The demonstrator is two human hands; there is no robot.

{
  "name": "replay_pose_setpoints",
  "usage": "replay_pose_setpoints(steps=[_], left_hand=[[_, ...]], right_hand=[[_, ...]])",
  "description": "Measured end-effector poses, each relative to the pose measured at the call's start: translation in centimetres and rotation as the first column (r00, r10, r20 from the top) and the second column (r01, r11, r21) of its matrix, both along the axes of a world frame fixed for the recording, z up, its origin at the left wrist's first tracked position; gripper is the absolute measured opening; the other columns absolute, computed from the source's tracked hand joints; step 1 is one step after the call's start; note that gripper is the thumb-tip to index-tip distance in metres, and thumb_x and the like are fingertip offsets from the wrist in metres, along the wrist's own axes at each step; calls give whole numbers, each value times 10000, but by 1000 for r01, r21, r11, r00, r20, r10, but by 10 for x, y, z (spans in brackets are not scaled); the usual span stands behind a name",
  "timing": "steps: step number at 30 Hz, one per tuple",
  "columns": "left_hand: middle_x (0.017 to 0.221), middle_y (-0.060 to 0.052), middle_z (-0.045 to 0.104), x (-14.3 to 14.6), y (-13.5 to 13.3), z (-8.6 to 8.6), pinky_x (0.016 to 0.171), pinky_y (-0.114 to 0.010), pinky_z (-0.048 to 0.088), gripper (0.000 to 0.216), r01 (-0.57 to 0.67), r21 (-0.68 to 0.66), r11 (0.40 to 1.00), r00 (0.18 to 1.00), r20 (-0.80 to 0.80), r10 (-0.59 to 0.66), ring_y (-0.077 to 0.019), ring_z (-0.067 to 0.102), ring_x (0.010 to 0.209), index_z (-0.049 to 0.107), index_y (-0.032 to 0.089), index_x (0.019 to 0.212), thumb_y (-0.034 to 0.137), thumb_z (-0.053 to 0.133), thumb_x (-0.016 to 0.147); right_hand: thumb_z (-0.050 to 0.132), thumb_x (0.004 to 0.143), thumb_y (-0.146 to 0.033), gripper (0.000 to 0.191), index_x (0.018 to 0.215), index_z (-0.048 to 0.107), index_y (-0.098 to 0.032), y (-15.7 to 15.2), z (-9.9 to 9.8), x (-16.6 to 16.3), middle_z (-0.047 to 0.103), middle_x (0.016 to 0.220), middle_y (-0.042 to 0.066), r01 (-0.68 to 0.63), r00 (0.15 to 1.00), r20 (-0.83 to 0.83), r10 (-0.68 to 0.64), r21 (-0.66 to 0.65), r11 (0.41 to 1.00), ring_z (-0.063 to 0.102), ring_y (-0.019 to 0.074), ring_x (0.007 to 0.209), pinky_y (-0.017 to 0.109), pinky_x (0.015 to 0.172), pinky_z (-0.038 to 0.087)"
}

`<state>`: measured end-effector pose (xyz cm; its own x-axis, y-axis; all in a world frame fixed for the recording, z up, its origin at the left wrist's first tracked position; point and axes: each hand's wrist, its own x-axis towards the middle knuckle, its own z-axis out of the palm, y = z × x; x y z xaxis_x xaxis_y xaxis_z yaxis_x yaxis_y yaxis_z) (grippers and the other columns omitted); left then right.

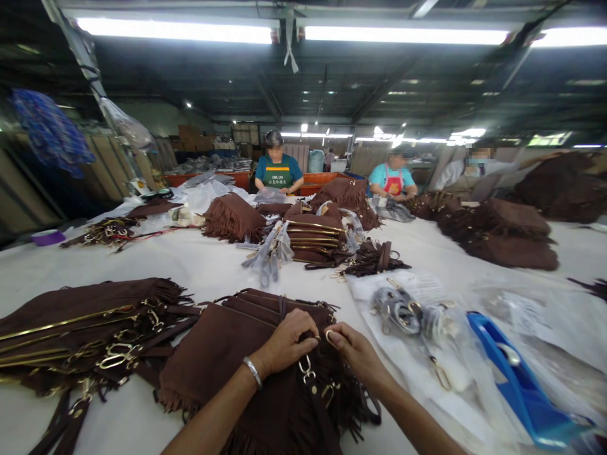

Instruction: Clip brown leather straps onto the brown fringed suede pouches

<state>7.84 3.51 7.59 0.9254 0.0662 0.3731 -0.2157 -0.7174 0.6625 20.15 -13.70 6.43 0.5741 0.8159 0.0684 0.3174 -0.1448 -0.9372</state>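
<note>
A brown suede fringed bag (222, 354) lies on the white table (208, 265) right in front of me. My left hand (287, 344), with a silver bangle on the wrist, pinches the bag's strap hardware near its top edge. My right hand (355, 354) meets it from the right, fingertips closed on a gold ring of the same strap. Gold clasps (308, 373) dangle just below my fingers. More bags of the same kind are stacked under this one.
A pile of brown bags with gold bars (85, 322) lies to my left. Clear plastic bags with metal clasps (408, 313) and a blue tool (516, 379) lie to my right. Further stacks of bags (313, 234) sit mid-table. Three people work at the far side.
</note>
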Motion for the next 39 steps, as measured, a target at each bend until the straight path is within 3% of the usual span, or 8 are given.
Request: replay_pose_setpoints(steps=[3, 9, 11, 13, 16, 23, 31, 39], left_hand=[[931, -12, 599, 1, 0, -1, 887, -335, 380, 42, 6, -1, 1000, 1000, 7, -6, -193, 498, 941, 598, 222, 909, 252, 570, 910], [919, -17, 598, 1, -3, -5, 877, -340, 382, 58, -36, -23, 999, 999, 40, 37, -201, 502, 939, 579, 218, 918, 275, 584, 908], [920, -17, 600, 1, -4, -6, 880, -342, 379, 59, -36, -29, 999, 998, 59, 37, -200, 506, 944, 577, 217, 911, 276, 583, 911], [925, -19, 600, 1, -5, -7, 882, -345, 378, 63, -34, -28, 999, 996, 76, 36, -201, 508, 950, 580, 217, 909, 279, 577, 917], [928, -28, 597, 1, -8, -8, 879, -356, 380, 95, -56, -12, 998, 994, 93, 57, -207, 508, 949, 591, 217, 920, 300, 547, 936], [907, -47, 570, -1, -16, -11, 899, -389, 389, 167, -123, 31, 992, 987, 105, 119, -217, 497, 933, 574, 208, 888, 314, 471, 966], [877, -37, 558, 1, -19, -11, 972, -414, 376, 182, -141, 1, 990, 983, 119, 140, -205, 498, 904, 557, 215, 874, 292, 428, 978], [837, -29, 525, 4, -22, -15, 887, -379, 399, 227, -178, 6, 984, 978, 111, 177, -203, 475, 863, 486, 214, 796, 295, 389, 985]], right_hand=[[429, 946, -402, 267, 907, 607, -206, 1, 3, -4, 608, 798, 3, 32, 988, 148, -33, 9, 999, 548, 162, 762, 258, 671, 418], [373, 965, -396, 250, 883, 539, -228, 12, 6, -8, 583, 653, -41, 30, 996, 89, -24, -66, 997, 573, 134, 522, 234, 528, 410], [331, 981, -402, 271, 907, 536, -239, 15, 4, -9, 563, 578, -59, 32, 987, 157, -15, -103, 994, 550, 139, 455, 243, 514, 393], [324, 982, -393, 267, 910, 531, -242, 18, 1, -10, 583, 592, -44, 73, 961, 273, -38, -117, 991, 585, 163, 519, 259, 556, 397], [331, 966, -350, 202, 933, 491, -231, 23, -4, -14, 659, 788, 19, 177, 922, 365, -128, -102, 979, 649, 206, 735, 290, 664, 419], [296, 956, -324, 223, 1085, 437, -209, 30, -12, -30, 658, 1014, 94, 273, 939, 234, -252, -65, 960, 652, 235, 900, 346, 786, 460], [273, 966, -366, 268, 1099, 445, -211, 28, -14, -46, 648, 831, 67, 369, 924, 145, -354, -93, 925, 653, 236, 742, 330, 621, 456], [292, 974, -315, 251, 1100, 487, -220, 28, -18, -46, 623, 717, 28, 325, 934, 172, -313, -44, 945, 625, 200, 617, 296, 558, 435]])
